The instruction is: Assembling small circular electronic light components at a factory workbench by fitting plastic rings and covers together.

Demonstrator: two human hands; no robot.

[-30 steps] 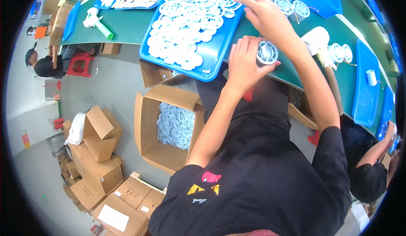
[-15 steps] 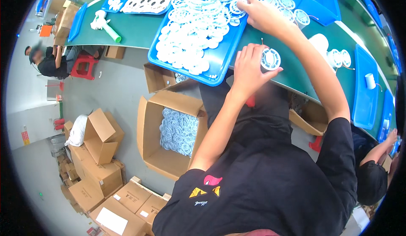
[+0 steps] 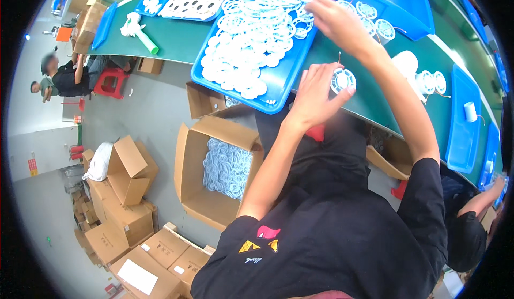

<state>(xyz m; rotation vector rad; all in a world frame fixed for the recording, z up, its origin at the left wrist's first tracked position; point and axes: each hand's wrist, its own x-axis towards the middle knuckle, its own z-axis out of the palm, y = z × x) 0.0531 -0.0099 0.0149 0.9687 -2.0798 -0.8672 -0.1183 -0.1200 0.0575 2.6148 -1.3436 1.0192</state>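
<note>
My left hand (image 3: 315,96) is wrapped round a round white spool-like part (image 3: 342,80) with a spoked top face. The part stands upright near the table's front edge, a thin wire rising behind it, and my thumb lies against its rim. Farther off, my right hand (image 3: 342,27) hovers at the right edge of a blue tray (image 3: 278,93). Its fingers are bent together beside the white spoked rings (image 3: 300,28); whatever lies between the fingertips is hidden. Rings fill the tray's far part, and small white discs (image 3: 235,63) are heaped nearer me.
More wired spool parts (image 3: 384,30) stand right of my right hand, before a large blue bin (image 3: 396,4). A green-and-white tool (image 3: 142,35) lies left. Below the table, an open carton (image 3: 187,176) holds pale blue rings. Other people sit at both sides.
The whole view has shifted slightly. My right hand's fingers have curled in more at the tray's edge. My left thumb has come closer over the spool-like part, which stays in place.
</note>
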